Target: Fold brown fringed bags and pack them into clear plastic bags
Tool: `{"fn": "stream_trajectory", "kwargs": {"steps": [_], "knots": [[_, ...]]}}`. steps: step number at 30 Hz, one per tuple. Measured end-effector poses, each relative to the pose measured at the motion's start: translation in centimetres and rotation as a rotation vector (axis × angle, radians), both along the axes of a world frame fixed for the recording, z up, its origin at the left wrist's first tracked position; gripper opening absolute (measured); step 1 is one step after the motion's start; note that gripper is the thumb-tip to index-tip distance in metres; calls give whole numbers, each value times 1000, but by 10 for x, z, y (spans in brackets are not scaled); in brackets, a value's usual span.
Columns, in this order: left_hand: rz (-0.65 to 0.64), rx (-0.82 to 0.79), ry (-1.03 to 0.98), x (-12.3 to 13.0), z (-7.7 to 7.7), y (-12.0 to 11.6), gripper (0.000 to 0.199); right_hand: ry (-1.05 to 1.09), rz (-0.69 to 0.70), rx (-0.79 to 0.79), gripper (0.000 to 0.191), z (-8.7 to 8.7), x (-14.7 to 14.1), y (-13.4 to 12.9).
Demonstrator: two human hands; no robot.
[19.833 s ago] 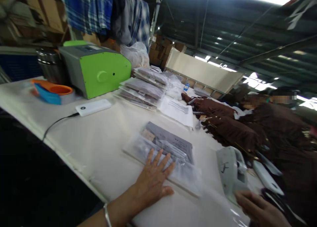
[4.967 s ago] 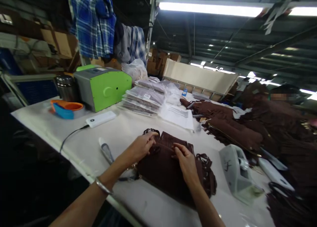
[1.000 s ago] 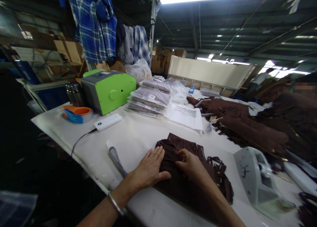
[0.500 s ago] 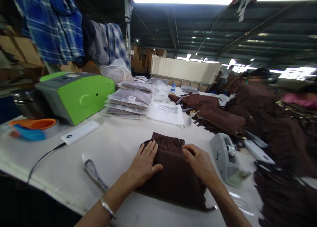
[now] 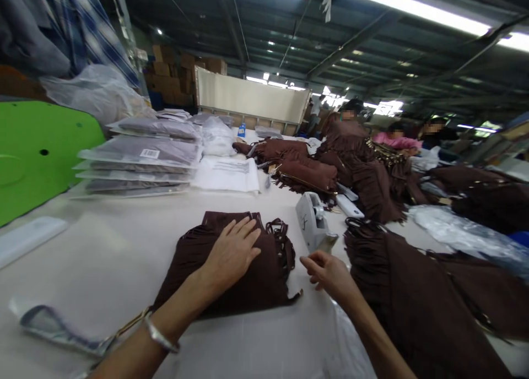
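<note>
1 brown fringed bag lies beneath the left hand, whose flat fingers are slightly apart; the left forearm hides the bag's lower left part. Just right of it, the right hand has curled fingers; whether thumb and forefinger touch, I cannot tell. Left of both hands' fingers, a looped strap runs partly hidden behind the left forearm. Beyond the right fingertips stands 1 tape dispenser. Farther left are a cut-off green machine and stacked packets.
</note>
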State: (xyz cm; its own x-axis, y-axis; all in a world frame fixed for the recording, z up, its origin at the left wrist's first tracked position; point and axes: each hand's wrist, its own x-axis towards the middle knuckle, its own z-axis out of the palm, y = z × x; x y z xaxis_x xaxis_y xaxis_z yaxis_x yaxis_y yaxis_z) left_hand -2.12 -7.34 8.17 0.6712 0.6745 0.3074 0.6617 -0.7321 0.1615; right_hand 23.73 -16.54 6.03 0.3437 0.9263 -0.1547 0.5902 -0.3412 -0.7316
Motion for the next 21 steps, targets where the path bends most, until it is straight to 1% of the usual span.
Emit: {"fn": "stream_trajectory", "kwargs": {"steps": [2, 4, 6, 8, 10, 11, 13, 15, 16, 17, 18, 19, 21], "knots": [[-69, -55, 7, 33, 11, 17, 33, -172, 21, 10, 37, 2, -17, 5], [-152, -82, 43, 63, 15, 35, 29, -330, 38, 28, 30, 2, -32, 12], [-247, -86, 90, 88, 13, 50, 28, -367, 36, 36, 18, 0, -40, 17], [-348, -90, 140, 105, 8, 60, 34, -337, 21, 37, 9, -5, -40, 17], [-428, -98, 182, 116, 3, 65, 43, -294, 9, 44, 9, -12, -34, 12], [-454, -103, 197, 119, 1, 67, 46, -228, -4, 36, 12, -16, -30, 7], [-479, -111, 219, 122, 0, 71, 48, -1, -60, -11, 16, -23, -20, -3], [-490, -116, 239, 123, -1, 76, 48, 235, -134, -67, 15, -27, -9, -11], [-495, -119, 252, 124, -2, 78, 46, 313, -165, -83, 14, -28, -5, -14], [-502, -122, 269, 125, -3, 80, 44, 336, -189, -86, 15, -28, 0, -15], [-512, -125, 289, 126, -4, 82, 40, 295, -195, -73, 19, -26, 4, -14], [-522, -125, 309, 127, -6, 83, 36, 229, -195, -53, 25, -23, 7, -11], [-539, -115, 341, 130, -9, 82, 33, 16, -168, -4, 34, -16, 10, -3]]}}
